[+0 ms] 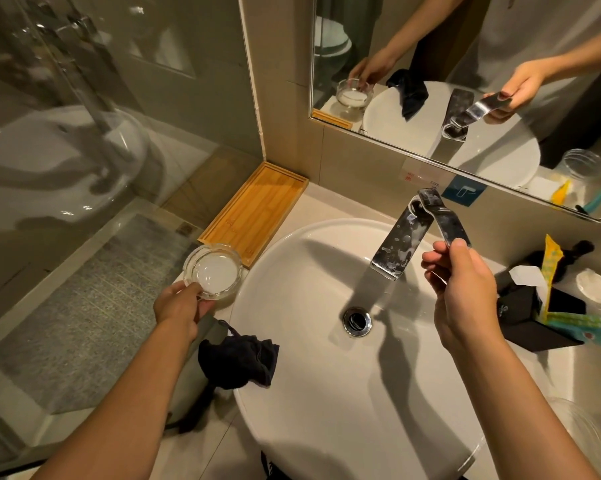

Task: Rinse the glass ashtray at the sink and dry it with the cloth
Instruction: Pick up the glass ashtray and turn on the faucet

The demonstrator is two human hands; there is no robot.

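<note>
A round clear glass ashtray (212, 270) sits on the counter left of the white oval sink (302, 375). My left hand (178, 308) grips the ashtray's near rim. A dark cloth (238, 360) lies crumpled over the sink's left edge, just below that hand. My right hand (462, 289) pinches the end of the chrome tap lever (444, 220), raised above the flat chrome spout (399, 244). No water runs from the spout. The drain (357, 321) is open at the basin's middle.
A bamboo tray (257, 209) lies behind the ashtray against the wall. A black box with toiletry packets (541, 306) stands right of the sink. A mirror (465, 81) hangs above. A glass shower screen (84, 133) closes off the left.
</note>
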